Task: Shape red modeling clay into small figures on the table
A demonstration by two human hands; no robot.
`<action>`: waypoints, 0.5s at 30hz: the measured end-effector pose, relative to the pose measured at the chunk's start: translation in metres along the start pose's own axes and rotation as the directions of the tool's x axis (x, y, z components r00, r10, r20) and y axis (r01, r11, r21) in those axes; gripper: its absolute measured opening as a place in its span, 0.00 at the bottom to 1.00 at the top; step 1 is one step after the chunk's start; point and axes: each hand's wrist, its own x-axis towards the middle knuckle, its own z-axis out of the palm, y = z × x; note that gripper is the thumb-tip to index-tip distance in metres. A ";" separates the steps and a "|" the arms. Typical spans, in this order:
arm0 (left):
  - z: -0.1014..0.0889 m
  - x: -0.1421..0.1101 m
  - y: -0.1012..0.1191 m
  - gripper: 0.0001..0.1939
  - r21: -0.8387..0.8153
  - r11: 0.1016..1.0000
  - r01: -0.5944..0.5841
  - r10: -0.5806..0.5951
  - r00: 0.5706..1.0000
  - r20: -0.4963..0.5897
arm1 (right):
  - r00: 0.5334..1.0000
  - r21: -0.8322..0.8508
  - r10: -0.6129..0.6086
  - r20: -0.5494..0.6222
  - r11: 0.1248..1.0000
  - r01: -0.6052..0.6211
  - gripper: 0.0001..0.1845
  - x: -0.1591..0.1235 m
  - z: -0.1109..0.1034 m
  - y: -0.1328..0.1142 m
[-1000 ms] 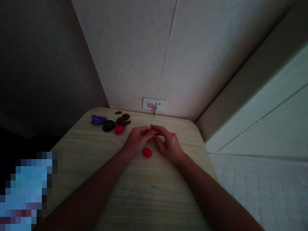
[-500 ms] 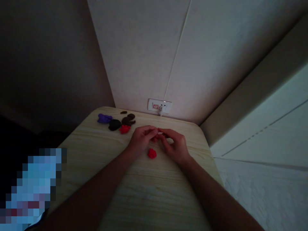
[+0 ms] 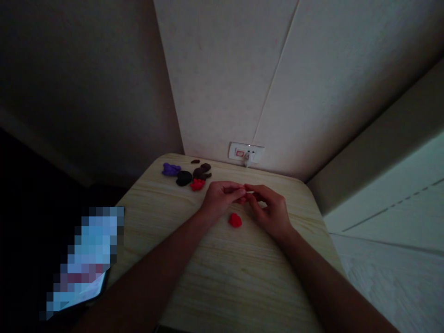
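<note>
My left hand (image 3: pixel 221 199) pinches a red clay piece (image 3: pixel 242 200) between its fingers; my right hand's (image 3: pixel 272 209) grip I cannot tell. Six o'clock: red clay lump (image 3: pixel 235 220) on the desk (image 3: pixel 225 277). Eight: pixelated screen (image 3: pixel 93 245), illegible.

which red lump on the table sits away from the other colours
The red lump lying alone on the near side of the left hand and right hand; the other red lump sits beside the black lump and brown lumps.

Dim light, pale seamed wall (image 3: pixel 225 83), white socket plate (image 3: pixel 240 153), round-cornered wood-grain table (image 3: pixel 222 277), pale panel (image 3: pixel 388 203) at right
</note>
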 end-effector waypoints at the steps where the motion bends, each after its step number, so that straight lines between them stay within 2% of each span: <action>1: 0.000 0.000 0.000 0.15 -0.001 1.000 0.009 -0.009 1.000 -0.005 | 1.000 0.003 0.006 0.004 1.000 -0.006 0.14 0.000 0.000 0.000; 11: 0.001 0.000 0.002 0.16 -0.007 1.000 -0.005 0.005 1.000 -0.008 | 0.998 0.024 0.064 0.029 0.998 -0.065 0.13 0.000 0.000 -0.003; 15: -0.001 0.002 -0.003 0.16 -0.034 0.999 0.023 -0.022 0.999 0.048 | 0.997 0.009 0.074 0.029 0.997 -0.074 0.14 0.000 0.000 -0.003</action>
